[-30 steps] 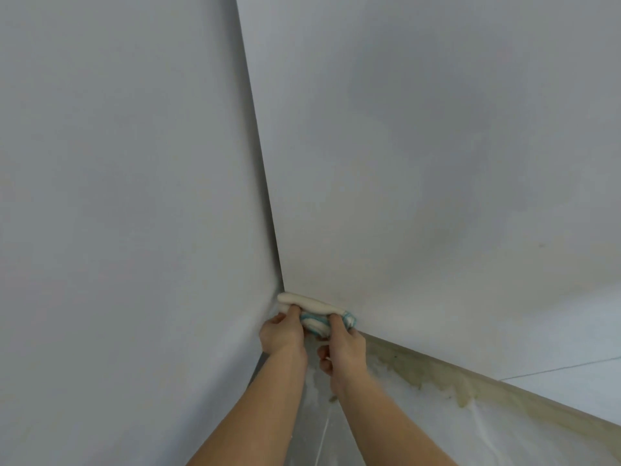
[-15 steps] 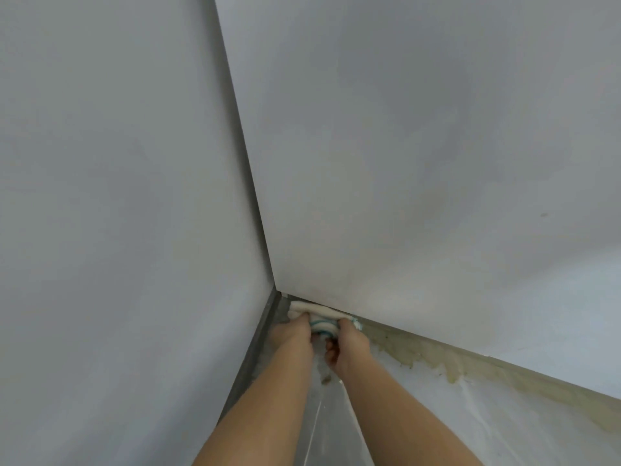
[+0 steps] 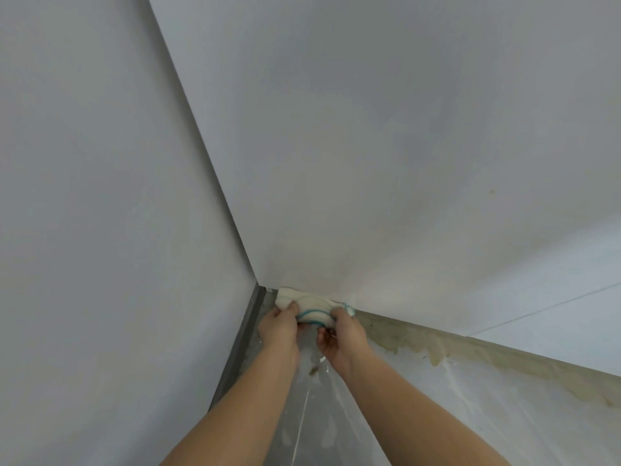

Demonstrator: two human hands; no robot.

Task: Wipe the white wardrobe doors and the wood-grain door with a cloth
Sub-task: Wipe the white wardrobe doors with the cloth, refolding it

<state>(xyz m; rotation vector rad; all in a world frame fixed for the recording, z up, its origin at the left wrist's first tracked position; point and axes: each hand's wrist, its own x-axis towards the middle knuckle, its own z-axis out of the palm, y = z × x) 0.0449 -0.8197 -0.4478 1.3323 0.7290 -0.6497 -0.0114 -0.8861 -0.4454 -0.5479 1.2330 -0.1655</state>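
A white cloth with a blue-green edge [image 3: 311,306] is bunched up low in the corner, against the bottom edge of the white wardrobe door [image 3: 386,146] on the right. My left hand [image 3: 280,326] grips the cloth's left end. Its right end is held by my right hand [image 3: 341,334], fingers curled under it. A second white panel [image 3: 100,196] fills the left side and meets the door at a dark vertical seam. No wood-grain door is in view.
Below the door runs a beige, stained plinth strip [image 3: 470,354]. A grey skirting [image 3: 242,341] lines the foot of the left panel. The pale floor [image 3: 453,415] is covered with glossy, wrinkled sheeting between my forearms.
The cloth and both hands went down from the corner seam to the door's bottom edge near the floor, and now sit slightly further right. The view shifted a little.
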